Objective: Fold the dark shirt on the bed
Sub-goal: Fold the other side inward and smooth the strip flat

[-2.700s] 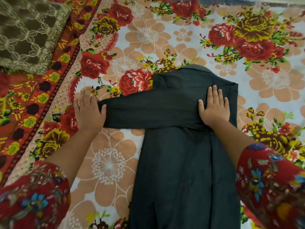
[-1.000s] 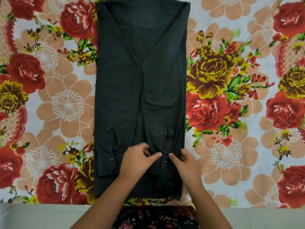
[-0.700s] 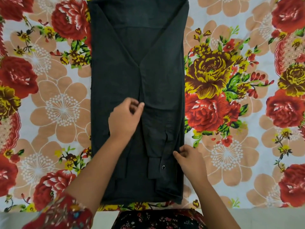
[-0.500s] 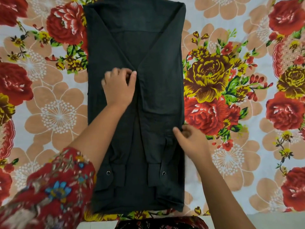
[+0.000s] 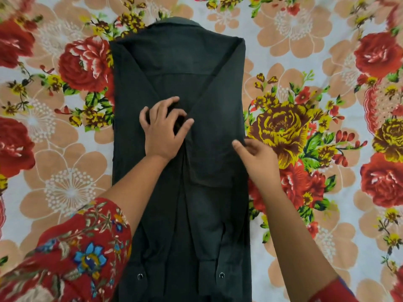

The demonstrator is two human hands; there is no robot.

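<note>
The dark charcoal woven shirt (image 5: pixel 213 101) lies flat, lengthwise down the middle of the bed. Its collar (image 5: pixel 174 20) points toward the far side and its hem runs off toward the near side, by the person. Both side panels are already turned in, so the body is a long, narrow rectangle. The two long sleeves are laid straight down it, their cuffs (image 5: pixel 218 273) side by side near the hem, each showing a small metal snap. The lengthwise folds therefore look done. By my reading, what is left is to tidy the centre and then fold across, hem toward collar, once or twice. The left hand (image 5: pixel 162 131) rests on the middle of the shirt where the two slanting folds meet, its fingers curled and pinching a small bunch of dark cloth. The right hand (image 5: pixel 259 160) is at the shirt's right folded edge with its fingertips drawn together. I cannot tell whether they actually nip the cloth or only touch it. A red flower-printed garment sleeve (image 5: pixel 72 253) covers the left upper arm. Under everything is a pale cotton bedsheet (image 5: pixel 327 62) printed with big red roses, peach blossoms and a yellow rose. It fills the whole view, so neither the bed's edges nor the room can be seen.
</note>
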